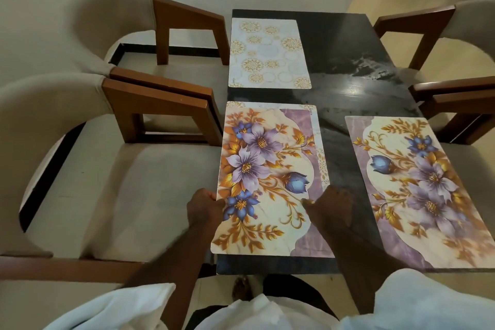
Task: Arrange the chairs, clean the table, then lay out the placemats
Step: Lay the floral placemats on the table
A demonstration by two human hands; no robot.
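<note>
A floral placemat (pixel 267 169) with purple and blue flowers lies at the near left of the dark glossy table (pixel 348 61). It rests on top of another mat, whose gold-circle pattern (pixel 321 163) shows along the top and right edges. My left hand (pixel 205 206) grips the floral mat's left edge. My right hand (pixel 330 205) holds its right edge, thumb on top. A second floral placemat (pixel 423 190) lies at the near right. A white placemat with gold circles (pixel 267 53) lies at the far left.
Two beige upholstered chairs with brown wooden arms (pixel 160 110) stand pushed in on the left side. Two more chairs (pixel 455 94) stand on the right. A bare foot (pixel 241 289) shows on the tiled floor below the table's near edge.
</note>
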